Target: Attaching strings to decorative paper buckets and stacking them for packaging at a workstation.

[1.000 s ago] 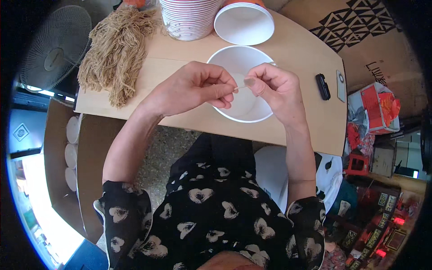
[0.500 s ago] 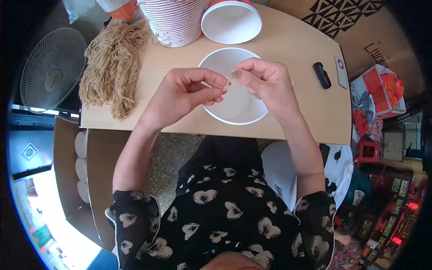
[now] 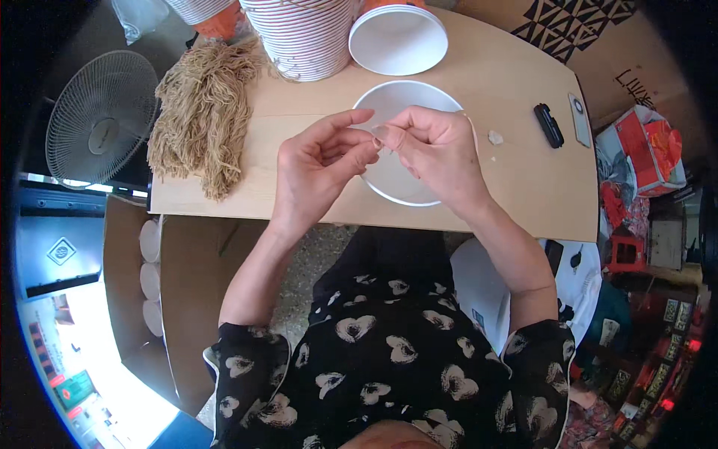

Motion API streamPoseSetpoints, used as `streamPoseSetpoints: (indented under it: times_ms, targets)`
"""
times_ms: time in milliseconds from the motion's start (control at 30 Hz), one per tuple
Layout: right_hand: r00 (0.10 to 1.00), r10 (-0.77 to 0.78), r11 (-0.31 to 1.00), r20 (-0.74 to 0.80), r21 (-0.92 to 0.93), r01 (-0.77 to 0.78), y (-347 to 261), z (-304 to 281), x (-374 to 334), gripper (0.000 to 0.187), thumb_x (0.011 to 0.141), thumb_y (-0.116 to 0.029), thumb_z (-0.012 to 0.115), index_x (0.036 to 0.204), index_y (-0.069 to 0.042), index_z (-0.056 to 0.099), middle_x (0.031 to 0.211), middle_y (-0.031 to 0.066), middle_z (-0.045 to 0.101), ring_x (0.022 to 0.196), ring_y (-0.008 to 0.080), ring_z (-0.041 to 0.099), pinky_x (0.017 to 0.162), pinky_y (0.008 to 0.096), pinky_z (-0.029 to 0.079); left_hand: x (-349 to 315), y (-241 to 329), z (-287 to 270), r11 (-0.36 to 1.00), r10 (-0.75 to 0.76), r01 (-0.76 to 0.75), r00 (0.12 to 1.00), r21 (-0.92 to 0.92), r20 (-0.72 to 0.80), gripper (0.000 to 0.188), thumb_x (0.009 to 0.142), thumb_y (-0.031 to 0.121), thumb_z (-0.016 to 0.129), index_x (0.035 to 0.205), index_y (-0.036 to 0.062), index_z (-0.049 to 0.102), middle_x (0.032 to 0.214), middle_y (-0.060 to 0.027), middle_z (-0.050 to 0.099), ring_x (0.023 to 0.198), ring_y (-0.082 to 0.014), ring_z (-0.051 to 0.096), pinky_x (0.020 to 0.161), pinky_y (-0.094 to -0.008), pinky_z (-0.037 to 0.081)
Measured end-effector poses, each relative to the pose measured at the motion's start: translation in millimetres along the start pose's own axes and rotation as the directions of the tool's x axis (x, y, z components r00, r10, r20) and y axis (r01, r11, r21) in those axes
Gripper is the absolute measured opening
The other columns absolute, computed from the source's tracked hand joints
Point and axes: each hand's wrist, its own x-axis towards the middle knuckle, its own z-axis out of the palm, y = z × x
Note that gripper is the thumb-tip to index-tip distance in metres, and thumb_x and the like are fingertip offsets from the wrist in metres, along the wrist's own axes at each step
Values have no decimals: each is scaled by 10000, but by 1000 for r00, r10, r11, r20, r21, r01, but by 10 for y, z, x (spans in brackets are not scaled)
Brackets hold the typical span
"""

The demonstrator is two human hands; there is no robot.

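Above a white paper bucket [image 3: 404, 191], my left hand [image 3: 323, 168] and my right hand [image 3: 443, 159] meet at the fingertips. The left thumb presses toward the bent fingers, while its index finger is lifted. My right thumb and index finger pinch together next to the left thumb. A tiny pale bit shows between the two hands, too small to name. The bucket's open mouth faces up, and my right hand covers part of its rim.
Tan cord [image 3: 202, 120] lies bundled at the table's left. Behind stand a tall stack of white buckets [image 3: 303, 37] and a tilted white bucket [image 3: 398, 41]. On the right are a black folded tool [image 3: 548, 126], a phone-like slab [image 3: 579, 120] and a pale scrap [image 3: 495, 138]. A fan [image 3: 102, 135] stands left.
My left index finger has lifted away from its thumb. The right fingertips have come closer to the left ones. The whole view has shifted slightly.
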Motion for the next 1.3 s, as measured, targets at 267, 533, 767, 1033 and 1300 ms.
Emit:
streamPoseSetpoints:
  times_ms: [267,533,767,1033,1300]
  targets:
    - [997,75,996,11,-42,-75,-97,24,7,174,921,-129,675,859,33,690,698,35,678,555,18,511,490,186,388,-42,-72,14,998,-7,1,997,-66,-81,219,893,29,692,1097,-48,682,888,-81,718,804,-112,685,697,-223,555]
    - [993,115,993,38,-8,-114,7,-99,82,176,938,-164,653,911,7,684,631,-27,542,522,18,426,470,186,290,-14,-56,-103,999,-27,26,1000,-41,-12,149,897,15,679,1027,-55,691,904,-96,716,837,-135,697,730,-240,569]
    - [991,21,986,129,158,-42,-60,-160,171,209,947,-106,592,1124,-10,648,791,-5,610,657,22,486,528,173,319,82,60,-248,996,-87,81,979,42,184,137,912,44,666,997,-63,678,1029,-92,669,879,-135,681,791,-247,560]
    - [989,-6,991,150,135,-14,75,-203,187,152,921,-44,576,1045,-8,656,855,26,638,657,20,460,550,168,314,186,171,-304,984,-178,159,925,84,337,143,910,77,663,995,-35,687,1191,-95,603,886,-102,634,790,-246,511]
    - [960,-149,946,237,-248,208,8,-225,74,56,829,-9,667,883,-18,677,692,-61,533,604,13,420,537,210,347,216,135,-320,983,-181,174,923,51,340,163,919,138,649,939,-20,679,1168,-85,603,845,-86,576,799,-261,476]
